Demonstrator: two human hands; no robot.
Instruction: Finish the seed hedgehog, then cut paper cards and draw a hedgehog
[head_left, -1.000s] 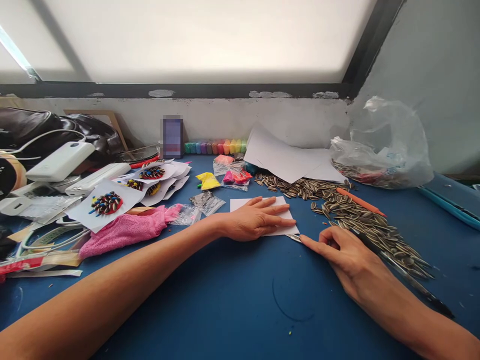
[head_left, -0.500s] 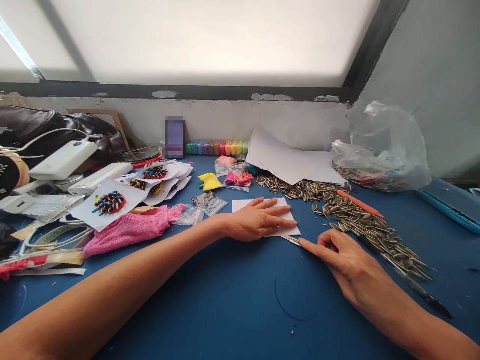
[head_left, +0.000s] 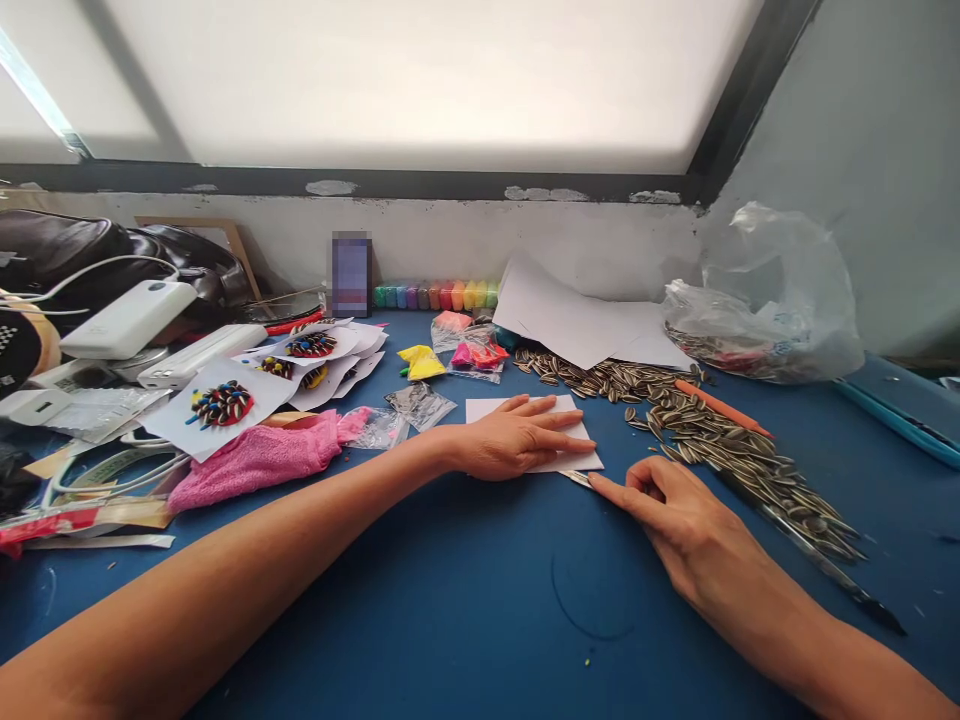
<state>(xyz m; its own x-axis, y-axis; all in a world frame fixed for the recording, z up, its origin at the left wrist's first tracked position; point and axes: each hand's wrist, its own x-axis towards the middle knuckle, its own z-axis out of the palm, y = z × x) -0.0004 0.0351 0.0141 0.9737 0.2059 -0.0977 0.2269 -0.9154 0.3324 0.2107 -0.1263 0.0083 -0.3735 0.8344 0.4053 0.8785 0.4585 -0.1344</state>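
Note:
On the blue table, my left hand point(head_left: 517, 440) lies flat with its fingers spread, pressing on a small sheet of white paper point(head_left: 559, 462). My right hand point(head_left: 667, 500) is closed in a pinch just to the right of it. From under its index finger a thin, pale, pointed blade-like piece point(head_left: 575, 478) reaches to the paper's lower edge. What the rest of that piece looks like is hidden by the fingers. Beside the right hand lies a long heap of striped sunflower seeds point(head_left: 750, 470).
Left of my arm lie white sheets with seed-and-clay figures point(head_left: 221, 405), a pink cloth point(head_left: 255, 465) and a white power bank point(head_left: 127, 320). Small clay bags point(head_left: 476, 357), larger paper sheets point(head_left: 585, 320) and a plastic bag point(head_left: 765, 300) stand at the back. An orange stick point(head_left: 724, 408) and a brush point(head_left: 832, 575) touch the seeds.
My right hand has slid slightly left along the paper's lower edge with the pale piece. My left hand stays flat on the paper.

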